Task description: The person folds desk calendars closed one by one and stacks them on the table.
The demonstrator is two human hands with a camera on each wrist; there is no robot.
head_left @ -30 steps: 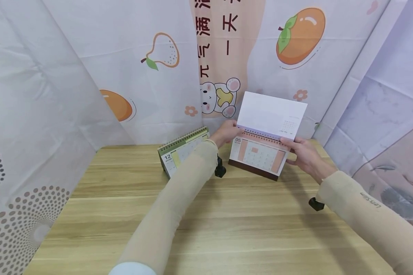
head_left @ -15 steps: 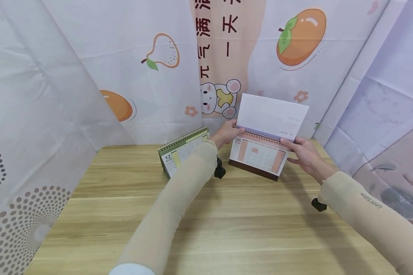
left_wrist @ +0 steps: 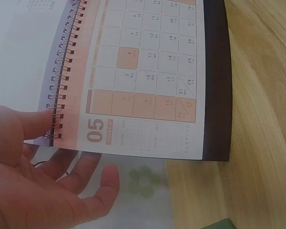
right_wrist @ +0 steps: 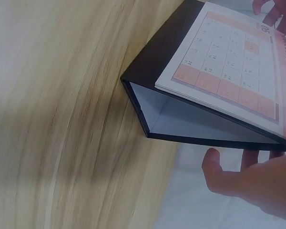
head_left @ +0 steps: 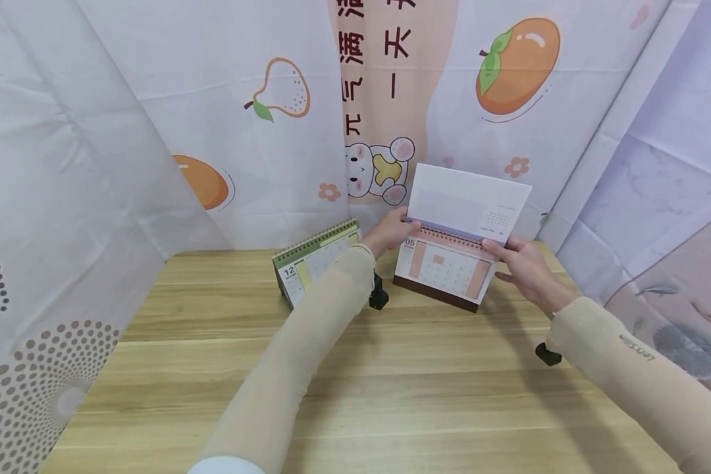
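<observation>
Calendar (head_left: 441, 268) showing May: I watch the left hand (head_left: 389, 230) and right hand (head_left: 525, 268) pinch opposite ends of its spiral (head_left: 450, 236).

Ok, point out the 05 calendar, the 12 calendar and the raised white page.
05 calendar (head_left: 447, 266), head view: middle of its date grid.
12 calendar (head_left: 318, 260), head view: its front page.
Raised white page (head_left: 465, 203), head view: middle of the sheet.

Left hand (head_left: 391, 230), right hand (head_left: 525, 266): pinch grips.
</observation>
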